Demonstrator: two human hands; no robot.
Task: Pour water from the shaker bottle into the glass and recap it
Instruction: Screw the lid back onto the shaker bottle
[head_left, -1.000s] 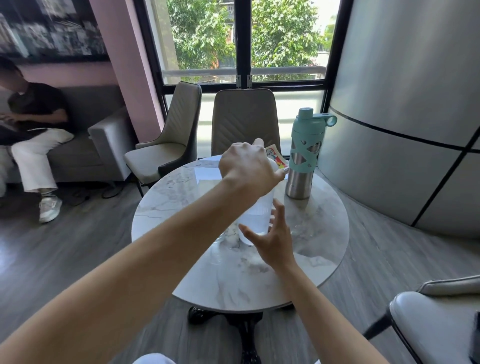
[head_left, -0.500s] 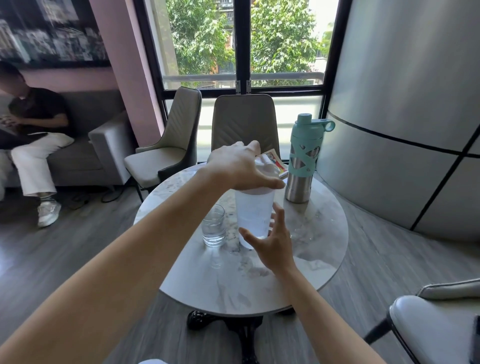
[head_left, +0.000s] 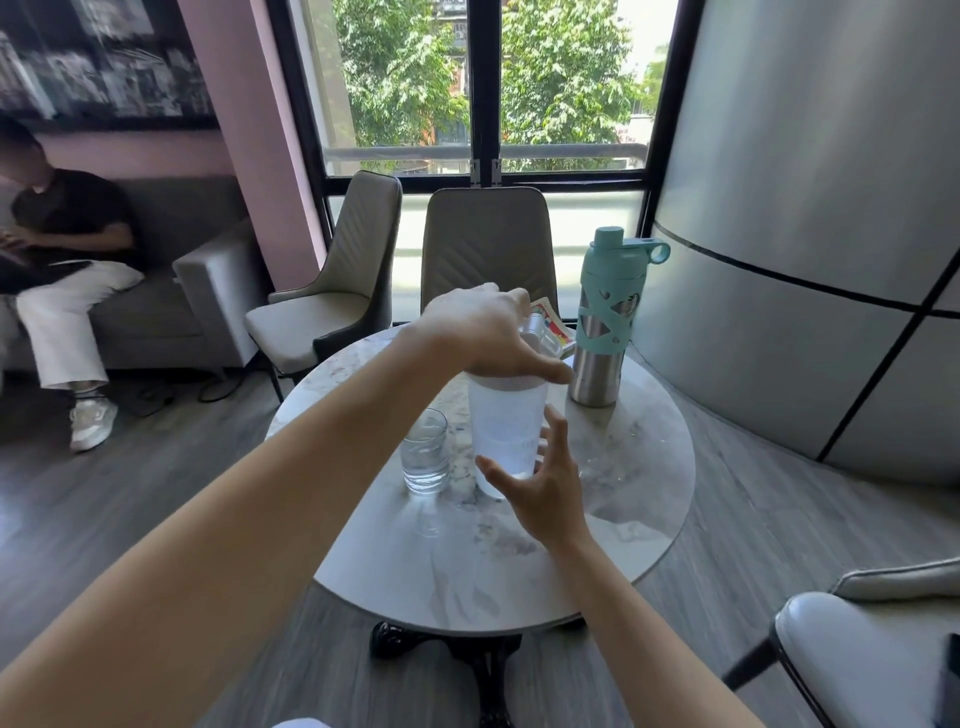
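Shaker bottle (head_left: 506, 431): upright near the middle of the round marble worktop (head_left: 639, 467), translucent, water showing in its lower part.
Lid (head_left: 506, 383): on the bottle's mouth, under the left hand; whether it is fully seated cannot be told.
Left hand (head_left: 483, 332): draped over the lid from above, fingers (head_left: 556, 371) curled down around its rim and gripping it.
Right hand (head_left: 543, 486): at the bottle's lower wall on the 5 o'clock side, fingers spread, thumb and forefinger cupped close to the wall; real contact cannot be made out.
Glass (head_left: 426, 452): just beside the bottle at its 9 o'clock, upright, water in it, so the pour looks done and capping is likely the step in hand.
Risk, tipping: a hard press or twist from above with the base only loosely steadied could skid or topple the bottle toward the glass.
Risk, glass: the left forearm crosses close over it; a dropped elbow could knock it.
Risk, leak: a lid pressed on crooked would seep when lifted.
Teal flask (head_left: 605, 317): at the bottle's 1 o'clock, near the left fingertips; a wide twist could clip it.
Booklet (head_left: 553, 325): behind the lid, no hazard.
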